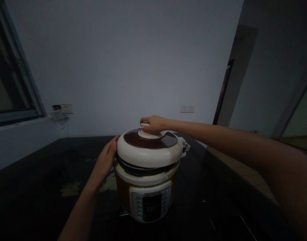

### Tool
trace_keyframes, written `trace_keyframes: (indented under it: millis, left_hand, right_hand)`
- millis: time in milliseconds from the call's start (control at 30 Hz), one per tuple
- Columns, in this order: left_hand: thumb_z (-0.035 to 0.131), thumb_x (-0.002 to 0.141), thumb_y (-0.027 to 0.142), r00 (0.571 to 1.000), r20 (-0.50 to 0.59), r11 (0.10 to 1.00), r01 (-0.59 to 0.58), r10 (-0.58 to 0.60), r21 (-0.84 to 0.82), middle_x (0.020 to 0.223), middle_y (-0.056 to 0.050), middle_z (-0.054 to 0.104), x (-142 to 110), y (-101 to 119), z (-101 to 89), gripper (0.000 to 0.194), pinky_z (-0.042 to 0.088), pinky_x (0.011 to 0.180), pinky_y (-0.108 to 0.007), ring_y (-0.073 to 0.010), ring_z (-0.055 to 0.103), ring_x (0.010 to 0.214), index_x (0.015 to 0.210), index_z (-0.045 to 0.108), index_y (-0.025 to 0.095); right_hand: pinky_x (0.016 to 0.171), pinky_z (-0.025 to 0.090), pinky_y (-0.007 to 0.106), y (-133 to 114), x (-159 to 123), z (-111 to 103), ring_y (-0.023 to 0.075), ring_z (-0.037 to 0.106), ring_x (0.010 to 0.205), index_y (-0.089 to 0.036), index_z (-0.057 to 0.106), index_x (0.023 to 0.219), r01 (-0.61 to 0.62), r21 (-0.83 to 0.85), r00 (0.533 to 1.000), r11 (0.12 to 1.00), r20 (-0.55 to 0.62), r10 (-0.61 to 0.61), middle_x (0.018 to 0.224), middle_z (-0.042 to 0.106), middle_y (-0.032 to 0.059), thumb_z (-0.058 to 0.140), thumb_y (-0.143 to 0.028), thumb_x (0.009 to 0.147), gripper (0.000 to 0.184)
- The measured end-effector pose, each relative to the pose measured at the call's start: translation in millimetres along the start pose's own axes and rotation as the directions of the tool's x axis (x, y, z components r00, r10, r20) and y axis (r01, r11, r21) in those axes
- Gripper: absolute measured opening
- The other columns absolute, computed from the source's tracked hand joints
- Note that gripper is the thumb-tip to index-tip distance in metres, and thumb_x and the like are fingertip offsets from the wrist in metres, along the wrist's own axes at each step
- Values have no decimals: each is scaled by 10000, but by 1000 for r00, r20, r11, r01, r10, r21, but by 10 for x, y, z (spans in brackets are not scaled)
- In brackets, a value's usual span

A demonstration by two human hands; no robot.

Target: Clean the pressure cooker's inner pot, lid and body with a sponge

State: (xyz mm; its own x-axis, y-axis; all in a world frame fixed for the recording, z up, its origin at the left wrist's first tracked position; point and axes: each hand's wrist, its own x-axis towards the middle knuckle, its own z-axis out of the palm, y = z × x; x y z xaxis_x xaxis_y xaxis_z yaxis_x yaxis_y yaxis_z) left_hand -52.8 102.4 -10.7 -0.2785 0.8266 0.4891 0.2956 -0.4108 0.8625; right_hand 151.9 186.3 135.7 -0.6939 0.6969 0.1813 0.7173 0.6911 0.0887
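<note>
A white and brown electric pressure cooker (pixel 148 197) stands upright on a dark tabletop, its button panel and dark display facing me. Its white-rimmed lid (pixel 149 157) sits slightly raised and tilted, with a dark gap above the cooker's rim at the front. My right hand (pixel 155 124) is closed around the knob on top of the lid. Against the left side of the lid and rim rests my left hand (pixel 108 155), fingers stretched out and lying flat. Where its fingertips go behind the lid's edge is partly hidden.
The dark glossy table (pixel 55 174) reaches back to a pale wall. A wall socket (pixel 187 108) is behind the cooker on the right. More sockets (pixel 59 114) are at the left corner, below a window (pixel 11 77). A doorway (pixel 224 90) lies to the right.
</note>
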Motion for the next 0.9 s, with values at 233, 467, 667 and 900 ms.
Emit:
trace_keyframes:
  millis: [233,467,667,900]
  left_hand:
    - [483,836,585,998,-1,995,63,-64,-74,1406,-131,509,8,38,-26,644,302,1114,-425,-275,451,1308,1309,532,151]
    - [492,828,585,996,23,993,83,-81,-84,1358,-139,558,-23,123,-29,642,399,1033,-435,-299,509,1246,1290,552,143]
    - [520,812,565,995,61,995,77,-73,-61,1301,-155,597,18,49,-43,619,383,1041,-435,-293,543,1204,1237,589,121]
    - [518,821,549,996,75,997,59,-55,-56,1275,-148,616,31,28,-66,595,369,1055,-433,-281,550,1195,1233,593,126]
  right_hand:
    - [740,439,303,-38,-5,66,249,632,966,-228,570,1236,51,2,999,999,-18,-51,1167,671,114,517,-356,824,435]
    - [703,440,298,-144,49,135,250,641,938,-231,595,1182,74,-19,997,997,-19,-75,1133,683,116,519,-365,815,398]
    - [696,440,301,-186,36,170,244,642,910,-237,598,1175,71,-33,997,997,-18,-72,1112,687,112,509,-367,813,395]
    - [714,436,307,-190,23,152,243,635,915,-225,591,1185,82,-34,997,996,-13,-82,1111,686,119,505,-385,818,410]
